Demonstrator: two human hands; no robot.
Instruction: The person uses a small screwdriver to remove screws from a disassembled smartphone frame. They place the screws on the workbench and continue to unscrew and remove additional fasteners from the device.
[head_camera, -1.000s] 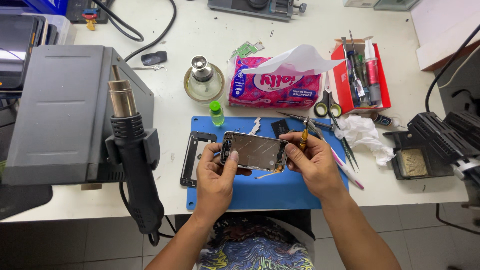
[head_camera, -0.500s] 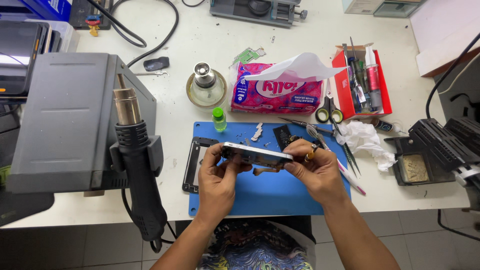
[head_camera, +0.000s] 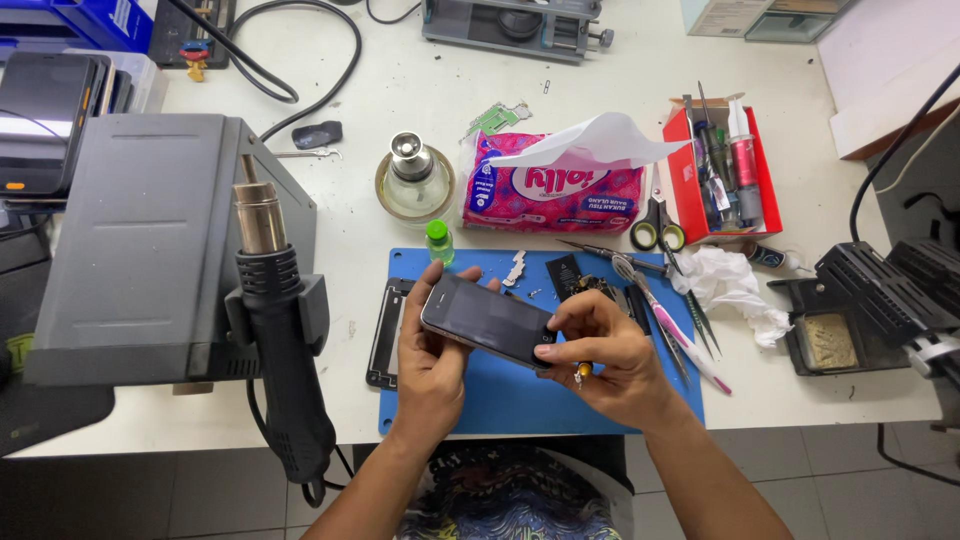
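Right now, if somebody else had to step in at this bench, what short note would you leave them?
Left hand: grips the left end of the dark phone, held above the blue mat.
Right hand: pinches the phone's right end, with a small yellow-tipped tool tucked under the fingers.
Nearby: a black frame on the mat's left edge, small loose parts at its top, tweezers and brushes at its right.
Done: phone lifted off the mat, glass side up.
Left: frame and loose parts lie unfitted.
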